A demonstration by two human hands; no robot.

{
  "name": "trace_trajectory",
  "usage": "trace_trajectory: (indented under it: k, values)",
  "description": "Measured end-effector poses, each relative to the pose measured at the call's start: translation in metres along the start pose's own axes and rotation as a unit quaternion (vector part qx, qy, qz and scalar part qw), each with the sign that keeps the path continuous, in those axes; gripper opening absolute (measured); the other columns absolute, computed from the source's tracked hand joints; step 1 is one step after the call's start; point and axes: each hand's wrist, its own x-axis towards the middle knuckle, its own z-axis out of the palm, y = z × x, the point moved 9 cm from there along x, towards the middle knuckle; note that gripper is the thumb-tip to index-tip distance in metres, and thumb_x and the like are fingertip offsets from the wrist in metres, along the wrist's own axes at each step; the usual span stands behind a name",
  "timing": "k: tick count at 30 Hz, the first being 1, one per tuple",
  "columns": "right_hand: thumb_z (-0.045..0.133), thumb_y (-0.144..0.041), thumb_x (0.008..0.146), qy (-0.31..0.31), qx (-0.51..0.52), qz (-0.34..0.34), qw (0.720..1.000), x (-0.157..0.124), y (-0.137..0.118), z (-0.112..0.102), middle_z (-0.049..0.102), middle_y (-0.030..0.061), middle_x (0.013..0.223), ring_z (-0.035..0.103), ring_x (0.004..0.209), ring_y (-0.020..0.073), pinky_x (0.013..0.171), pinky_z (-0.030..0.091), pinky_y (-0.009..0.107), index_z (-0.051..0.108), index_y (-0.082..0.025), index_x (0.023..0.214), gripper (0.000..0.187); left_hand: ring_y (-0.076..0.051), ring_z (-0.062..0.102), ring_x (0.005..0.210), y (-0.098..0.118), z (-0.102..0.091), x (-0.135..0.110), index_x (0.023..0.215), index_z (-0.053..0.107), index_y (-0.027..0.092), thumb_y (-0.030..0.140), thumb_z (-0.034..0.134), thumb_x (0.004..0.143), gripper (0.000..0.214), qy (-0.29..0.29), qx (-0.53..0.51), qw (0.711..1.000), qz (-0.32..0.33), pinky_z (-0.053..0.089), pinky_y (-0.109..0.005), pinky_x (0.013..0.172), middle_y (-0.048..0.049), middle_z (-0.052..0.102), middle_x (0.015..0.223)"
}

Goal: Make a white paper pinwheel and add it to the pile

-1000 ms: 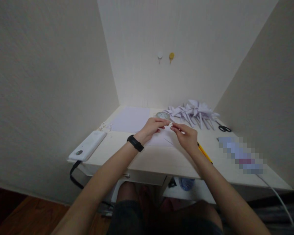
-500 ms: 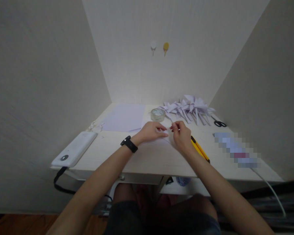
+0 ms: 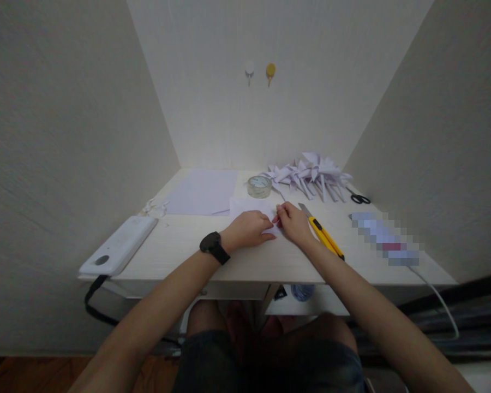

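My left hand, with a black watch on its wrist, lies over a piece of white paper on the desk. Its thumb and fingers come together at the paper's near right part. Close beside it, my right hand is closed in a pinch at the same paper, its fingertips almost meeting the left ones. Both hands hide much of the sheet, so its folds cannot be made out. Just right of my right hand lies a yellow utility knife with its blade out. A roll of clear tape sits behind the paper.
Several white paper pinwheels are heaped at the back right, near black-handled scissors. Paper sheets lie at the back left. A white device with a black strap rests at the left edge. A pixelated object lies at right.
My hands have come lower and closer together, down onto the paper. More of the paper and the knife's blade now show. The view has shifted slightly.
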Motion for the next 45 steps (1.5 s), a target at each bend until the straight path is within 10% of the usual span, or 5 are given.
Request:
trace_trajectory:
  k: [6,11,18,22,45]
  values:
    - [0.043,-0.038,0.097,0.004,0.039,0.024,0.999,0.007,0.016,0.003,0.073,0.0007,0.066,0.066,0.061,0.0171,0.061,0.042,0.027,0.053,-0.024,0.075,0.028,-0.023,0.068,0.079,0.009,-0.001,0.002,0.096,0.072,0.011,0.019,0.052,0.088,0.023,-0.003,0.048,0.998,-0.032,0.049,-0.033,0.073,-0.0143,0.073,0.086]
    - [0.047,-0.036,0.094,0.011,0.096,0.049,0.994,0.008,0.023,0.005,0.073,0.0015,0.066,0.065,0.055,0.0164,0.061,0.045,0.028,0.057,-0.022,0.082,0.021,-0.021,0.069,0.079,-0.024,-0.001,0.002,0.092,0.076,0.015,0.028,0.052,0.092,0.028,0.065,-0.117,0.976,-0.172,0.048,-0.031,0.074,-0.012,0.075,0.085]
    - [0.059,-0.025,0.083,0.136,0.029,-0.083,0.987,-0.004,-0.008,-0.021,0.076,0.0079,0.086,0.069,0.081,0.0223,0.075,0.051,0.034,0.072,-0.02,0.082,0.014,-0.011,0.058,0.059,-0.079,0.03,-0.02,0.097,0.074,0.008,0.013,0.073,0.07,0.027,0.152,-0.542,0.729,-0.39,0.042,-0.023,0.059,-0.0053,0.072,0.073]
    - [0.054,-0.023,0.087,0.123,-0.011,-0.151,0.981,-0.012,-0.027,-0.017,0.078,0.0077,0.096,0.071,0.089,0.0235,0.083,0.052,0.037,0.075,-0.022,0.09,0.021,-0.007,0.053,0.055,-0.073,0.03,-0.023,0.091,0.074,0.007,0.011,0.077,0.064,0.027,0.165,-0.631,0.652,-0.387,0.039,-0.022,0.056,-0.0043,0.069,0.071]
    - [0.052,-0.024,0.088,0.084,-0.121,-0.204,0.968,-0.023,-0.041,-0.003,0.077,0.0093,0.085,0.071,0.077,0.0227,0.074,0.051,0.033,0.074,-0.019,0.09,0.023,-0.009,0.055,0.054,-0.073,0.028,-0.019,0.086,0.073,0.009,0.008,0.076,0.064,0.022,0.187,-0.605,0.676,-0.378,0.042,-0.022,0.057,-0.002,0.068,0.065]
